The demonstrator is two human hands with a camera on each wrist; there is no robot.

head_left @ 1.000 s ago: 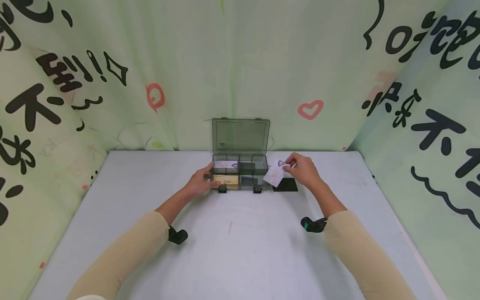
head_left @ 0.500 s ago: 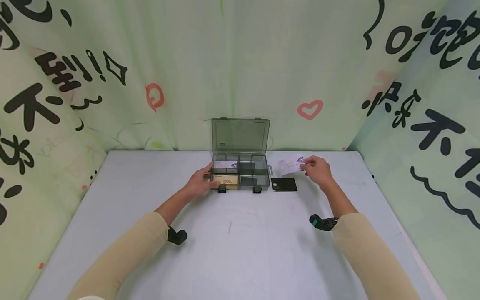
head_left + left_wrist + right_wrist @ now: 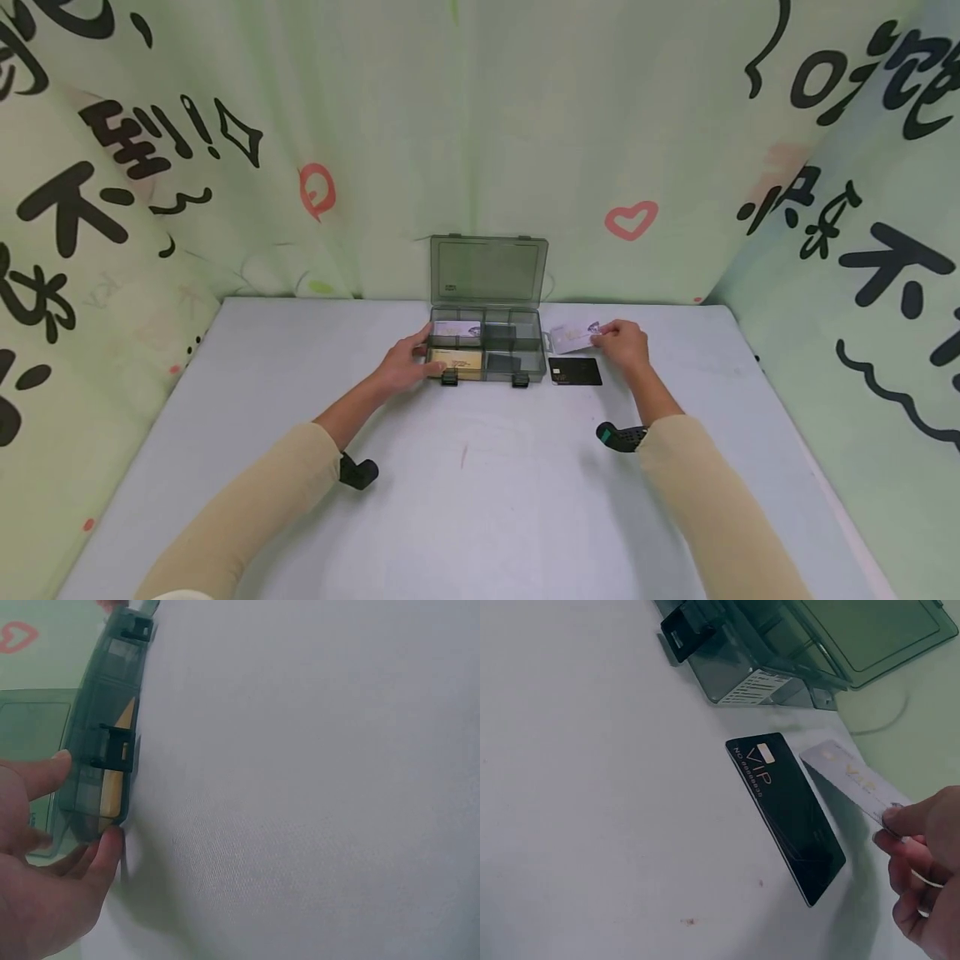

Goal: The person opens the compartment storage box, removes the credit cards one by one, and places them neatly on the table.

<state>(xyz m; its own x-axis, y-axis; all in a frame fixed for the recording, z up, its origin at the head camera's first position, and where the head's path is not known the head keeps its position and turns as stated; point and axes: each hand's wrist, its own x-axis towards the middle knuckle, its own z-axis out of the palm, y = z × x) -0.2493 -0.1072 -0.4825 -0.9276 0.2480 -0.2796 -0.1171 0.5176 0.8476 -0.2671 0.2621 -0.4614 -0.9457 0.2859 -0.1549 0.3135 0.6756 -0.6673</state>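
Observation:
A translucent grey-green divided box [image 3: 513,374] stands with its lid [image 3: 487,271] raised; a light purple card [image 3: 456,328] and a yellow card [image 3: 457,360] lie in its left compartments. The left hand [image 3: 405,363] grips the box's left end, thumb over the edge, fingers against the outer side in the left wrist view. To the right of the box, the right hand [image 3: 626,343] pinches a pale purple card [image 3: 572,337] between thumb and fingers at its right end. A black card [image 3: 575,372] lies nearer the person, its VIP print [image 3: 759,766] readable in the right wrist view.
The white table [image 3: 465,500] runs back to a pale green curtain [image 3: 390,150] with black lettering and red hearts. Black devices [image 3: 358,473] are worn at both wrists. The raised lid is close to the back curtain.
The pale purple card went from tilted over the black card to behind it, swinging right and then slightly back left with the right hand. The left hand kept its hold on the box.

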